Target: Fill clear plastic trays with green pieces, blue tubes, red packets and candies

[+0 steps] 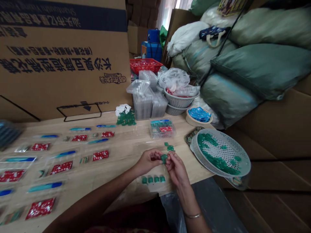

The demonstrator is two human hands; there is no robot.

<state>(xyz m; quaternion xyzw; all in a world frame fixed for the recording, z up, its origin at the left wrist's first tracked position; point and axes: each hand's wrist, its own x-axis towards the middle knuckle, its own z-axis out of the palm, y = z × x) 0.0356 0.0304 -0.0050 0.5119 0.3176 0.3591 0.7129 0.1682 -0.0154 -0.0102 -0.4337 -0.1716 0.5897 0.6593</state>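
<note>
Between my two hands is a small translucent green piece [164, 158], pinched at the fingertips; its exact kind is too small to make out. My left hand [151, 160] has thumb and fingers closed at its left side. My right hand [175, 165] grips it from the right. Just beyond my fingers lie two or three loose green pieces [170, 148]. Nearer to me, several green blocks [156, 179] stand in a row on a pale strip at the table edge.
A grey perforated basket [244, 155] with green pieces leans at right. Packed clear boxes [162, 129] sit ahead, behind them stacked empty clear trays [143, 105]. Open trays with blue pens and red packets [61, 167] cover the left. A large carton [65, 87] stands behind.
</note>
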